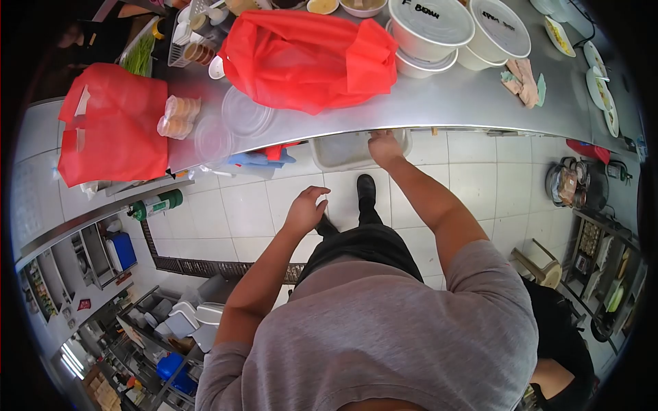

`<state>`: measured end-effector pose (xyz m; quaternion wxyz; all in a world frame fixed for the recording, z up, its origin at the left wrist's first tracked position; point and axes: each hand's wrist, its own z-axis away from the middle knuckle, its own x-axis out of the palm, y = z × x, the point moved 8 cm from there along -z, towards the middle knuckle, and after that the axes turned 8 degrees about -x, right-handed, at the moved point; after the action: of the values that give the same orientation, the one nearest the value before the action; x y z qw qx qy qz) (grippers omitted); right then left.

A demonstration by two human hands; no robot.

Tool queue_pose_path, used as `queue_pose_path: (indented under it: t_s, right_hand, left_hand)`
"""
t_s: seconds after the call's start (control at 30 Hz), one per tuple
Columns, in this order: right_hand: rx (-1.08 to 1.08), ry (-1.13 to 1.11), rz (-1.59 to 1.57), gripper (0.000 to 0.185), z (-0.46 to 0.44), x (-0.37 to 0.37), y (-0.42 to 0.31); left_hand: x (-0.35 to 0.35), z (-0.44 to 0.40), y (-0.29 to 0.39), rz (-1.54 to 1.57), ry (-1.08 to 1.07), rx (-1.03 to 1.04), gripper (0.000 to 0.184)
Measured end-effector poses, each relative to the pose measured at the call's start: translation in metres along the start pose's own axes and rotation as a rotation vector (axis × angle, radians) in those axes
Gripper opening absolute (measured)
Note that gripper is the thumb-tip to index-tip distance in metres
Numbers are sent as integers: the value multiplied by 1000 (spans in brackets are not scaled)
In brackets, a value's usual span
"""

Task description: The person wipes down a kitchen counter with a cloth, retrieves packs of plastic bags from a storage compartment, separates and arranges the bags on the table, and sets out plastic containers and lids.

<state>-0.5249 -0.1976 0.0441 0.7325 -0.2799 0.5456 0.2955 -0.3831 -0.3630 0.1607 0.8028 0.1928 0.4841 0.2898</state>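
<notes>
My right hand [385,147] reaches to the counter's front edge, over a shallow pale tray [336,159] that juts out just beneath the steel top. Its fingers look curled together, and what they hold, if anything, is hidden. Lower and to the left, my left hand [306,209] hangs in the air above the floor, fingers loosely bent and apart, holding nothing. On the counter in front of me lies a red fabric bag [308,61]. Clear round plastic lids [240,113] rest beside it, close to the edge.
A second red bag [113,123] and clear cups [179,116] stand at the left. Lidded white tubs [432,31], a crumpled cloth [524,82] and plates of food [600,92] are on the right. A stool [541,264] and a person in black [558,329] are at the right.
</notes>
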Motion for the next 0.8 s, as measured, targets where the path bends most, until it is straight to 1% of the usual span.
queue_pose_path:
  t_s: [0.03,0.13,0.23,0.33,0.37,0.43,0.47,0.5,0.53,0.57,0.6,0.63,0.67,0.7,0.73,0.77,0.8]
  right_hand:
    - [-56,-15,40,22,0,0,-5]
    - [-115,-160,148,16,6,5,-11]
    - [-194,-203,42,16,9,-9,-11]
    - [-197,225,-191,20,22,-60,-19]
    - [-261,498,-204,12,36,-97,-25]
    - [34,587,-834,6,48,-129,-23]
    - [193,608,-1148,5,47,-129,-24]
    - [195,666,-1466,12,42,-117,-29]
    - [218,622,-1608,14,40,-121,-35]
    - [242,576,-1750,15,39,-131,-42]
    - [263,527,-1891,17,37,-136,-49]
    - [292,488,-1915,21,35,-132,-53]
    - [323,451,-1939,24,32,-124,-57]
    - [358,415,-1964,28,29,-113,-61]
    - [430,311,-1924,32,27,-94,-63]
    - [503,203,-1879,37,26,-68,-65]
    - [575,92,-1828,41,25,-40,-67]
  left_hand:
    - [1,0,-1,2,-1,-7,26]
    - [5,-3,1,9,-5,-3,25]
    - [6,-6,7,5,-19,-13,27]
    - [-6,-8,18,-7,144,109,41]
    - [-17,-8,24,23,249,111,44]
    - [-47,-4,43,84,464,117,50]
    - [-55,-7,40,247,444,71,51]
    - [-63,-10,34,413,417,23,53]
    - [-68,-14,24,579,386,-23,54]
    - [-73,-20,10,909,274,-56,50]
    - [-82,-17,0,1112,220,-102,46]
    - [-104,-14,-7,1101,308,-64,40]
    - [-131,-8,-19,1017,478,-73,34]
    - [-156,-4,-36,1077,603,-84,31]
    - [-180,-2,-58,1095,738,-59,31]
    - [-200,-2,-80,1039,878,-185,33]
    - [-216,-10,-95,972,914,-204,35]
